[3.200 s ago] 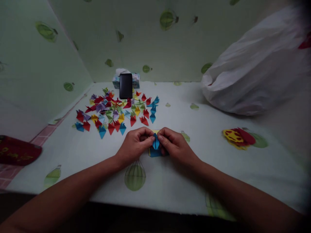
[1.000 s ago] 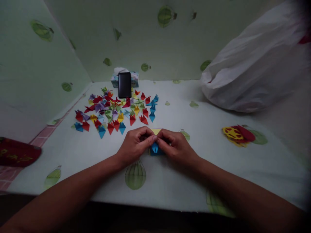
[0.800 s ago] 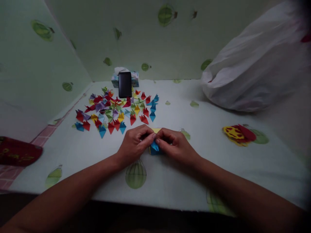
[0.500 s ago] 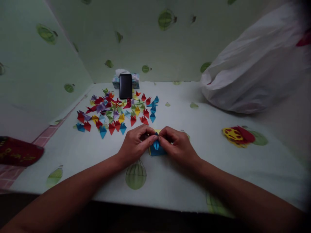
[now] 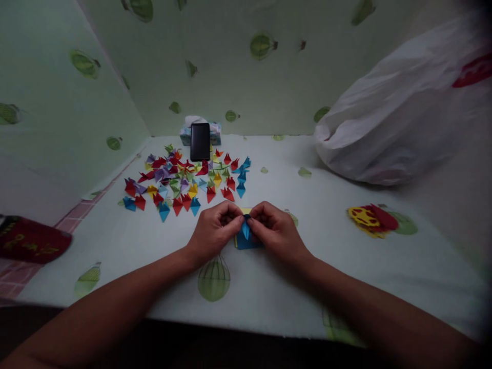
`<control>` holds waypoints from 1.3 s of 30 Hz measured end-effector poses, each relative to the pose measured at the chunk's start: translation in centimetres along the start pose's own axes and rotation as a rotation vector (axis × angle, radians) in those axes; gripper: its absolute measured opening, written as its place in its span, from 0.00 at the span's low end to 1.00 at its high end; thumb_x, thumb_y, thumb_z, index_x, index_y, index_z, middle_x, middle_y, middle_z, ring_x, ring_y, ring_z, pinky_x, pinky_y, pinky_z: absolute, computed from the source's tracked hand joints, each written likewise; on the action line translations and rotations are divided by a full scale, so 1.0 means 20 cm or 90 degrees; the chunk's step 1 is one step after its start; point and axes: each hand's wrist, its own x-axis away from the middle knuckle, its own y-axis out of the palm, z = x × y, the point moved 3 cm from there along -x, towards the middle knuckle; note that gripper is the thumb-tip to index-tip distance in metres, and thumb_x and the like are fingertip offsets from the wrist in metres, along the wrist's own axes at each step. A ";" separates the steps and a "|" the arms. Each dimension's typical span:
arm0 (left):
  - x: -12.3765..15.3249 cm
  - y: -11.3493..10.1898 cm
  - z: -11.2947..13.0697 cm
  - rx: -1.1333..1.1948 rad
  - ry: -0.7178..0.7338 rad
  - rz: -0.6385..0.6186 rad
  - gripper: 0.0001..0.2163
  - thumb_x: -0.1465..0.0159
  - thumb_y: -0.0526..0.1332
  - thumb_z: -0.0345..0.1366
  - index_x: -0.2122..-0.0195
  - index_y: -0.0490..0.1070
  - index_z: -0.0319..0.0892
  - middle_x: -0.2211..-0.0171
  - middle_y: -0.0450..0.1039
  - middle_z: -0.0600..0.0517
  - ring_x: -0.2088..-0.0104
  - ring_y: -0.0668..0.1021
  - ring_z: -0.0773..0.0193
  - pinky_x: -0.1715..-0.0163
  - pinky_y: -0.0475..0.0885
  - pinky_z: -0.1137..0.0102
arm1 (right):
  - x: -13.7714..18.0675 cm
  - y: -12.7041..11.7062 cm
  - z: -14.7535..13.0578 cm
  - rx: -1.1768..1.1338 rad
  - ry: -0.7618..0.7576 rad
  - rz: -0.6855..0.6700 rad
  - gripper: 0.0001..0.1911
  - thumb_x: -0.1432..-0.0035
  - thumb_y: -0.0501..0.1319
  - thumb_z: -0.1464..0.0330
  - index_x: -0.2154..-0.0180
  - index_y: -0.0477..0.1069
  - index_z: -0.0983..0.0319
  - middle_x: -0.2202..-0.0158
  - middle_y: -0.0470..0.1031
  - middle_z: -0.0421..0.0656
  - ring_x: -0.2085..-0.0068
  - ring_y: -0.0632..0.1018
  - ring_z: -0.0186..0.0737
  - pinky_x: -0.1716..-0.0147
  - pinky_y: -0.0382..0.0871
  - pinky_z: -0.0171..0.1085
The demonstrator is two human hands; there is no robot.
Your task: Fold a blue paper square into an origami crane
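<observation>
My left hand [image 5: 213,231] and my right hand [image 5: 274,230] meet at the middle of the table, fingertips pinched together on a small folded blue paper piece [image 5: 246,229]. Under the hands lies a small stack of flat paper squares, blue [image 5: 246,243] on top with a yellow edge [image 5: 245,210] showing behind. A spread of several finished folded paper pieces [image 5: 184,177] in red, blue, yellow, purple and green lies just beyond my left hand.
A black phone [image 5: 200,141] leans upright against a tissue box [image 5: 215,132] at the back. A big white plastic bag [image 5: 400,123] fills the right rear. A red and yellow paper cutout [image 5: 371,219] lies to the right. A dark red pouch [image 5: 31,243] sits far left.
Both hands stayed in place, working the blue piece with small finger movements; it stands a little higher between the fingertips than a second ago. The view tipped slightly upward.
</observation>
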 end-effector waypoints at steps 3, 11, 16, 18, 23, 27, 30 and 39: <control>0.00 0.00 0.00 0.021 -0.003 0.000 0.08 0.36 0.63 0.39 0.67 0.71 0.40 0.73 0.71 0.54 0.74 0.74 0.69 0.73 0.71 0.74 | -0.01 0.00 0.00 -0.051 0.039 0.012 0.09 0.45 0.63 0.64 0.71 0.65 0.60 0.78 0.66 0.35 0.78 0.68 0.31 0.78 0.59 0.33; -0.01 -0.02 0.02 0.046 0.065 0.041 0.05 0.36 0.63 0.36 0.61 0.72 0.42 0.61 0.71 0.50 0.64 0.76 0.65 0.64 0.74 0.71 | -0.02 0.00 0.03 -0.419 0.232 0.010 0.15 0.53 0.71 0.64 0.72 0.66 0.61 0.82 0.70 0.34 0.82 0.68 0.29 0.79 0.61 0.31; -0.02 -0.02 -0.01 0.081 0.056 0.017 0.07 0.36 0.63 0.36 0.57 0.72 0.41 0.58 0.72 0.49 0.58 0.76 0.64 0.58 0.74 0.68 | -0.03 0.01 0.03 -0.512 0.270 -0.033 0.14 0.54 0.72 0.64 0.73 0.68 0.62 0.83 0.69 0.34 0.82 0.67 0.28 0.81 0.61 0.31; -0.02 -0.01 -0.01 0.123 0.047 -0.003 0.08 0.35 0.63 0.36 0.56 0.72 0.41 0.58 0.72 0.48 0.58 0.76 0.63 0.57 0.74 0.68 | -0.03 0.01 0.03 -0.523 0.282 -0.046 0.14 0.54 0.72 0.65 0.73 0.68 0.62 0.82 0.69 0.35 0.82 0.67 0.28 0.81 0.61 0.31; -0.02 0.02 -0.01 0.195 0.038 -0.060 0.08 0.39 0.65 0.34 0.58 0.73 0.42 0.63 0.74 0.52 0.62 0.77 0.66 0.59 0.73 0.70 | -0.01 0.02 0.02 -0.527 0.326 -0.085 0.12 0.55 0.71 0.67 0.75 0.68 0.63 0.83 0.70 0.36 0.84 0.67 0.27 0.83 0.59 0.30; -0.02 0.02 -0.01 0.176 0.035 -0.069 0.05 0.39 0.65 0.34 0.62 0.73 0.41 0.67 0.73 0.53 0.66 0.76 0.67 0.64 0.72 0.71 | -0.01 0.03 0.03 -0.516 0.330 -0.082 0.12 0.58 0.70 0.68 0.74 0.68 0.63 0.83 0.71 0.35 0.84 0.68 0.27 0.83 0.59 0.29; -0.02 0.02 0.00 0.124 0.050 -0.068 0.04 0.39 0.64 0.33 0.63 0.73 0.41 0.67 0.74 0.52 0.66 0.76 0.66 0.63 0.72 0.71 | -0.01 0.03 0.03 -0.470 0.285 -0.067 0.13 0.57 0.71 0.67 0.74 0.68 0.62 0.83 0.70 0.35 0.85 0.68 0.28 0.83 0.60 0.29; -0.01 -0.02 0.04 -0.097 0.230 -0.005 0.01 0.35 0.62 0.30 0.64 0.74 0.41 0.65 0.76 0.50 0.63 0.78 0.64 0.62 0.72 0.69 | -0.01 0.01 0.02 -0.356 0.151 -0.041 0.12 0.48 0.69 0.63 0.69 0.69 0.62 0.80 0.72 0.34 0.81 0.71 0.28 0.78 0.64 0.30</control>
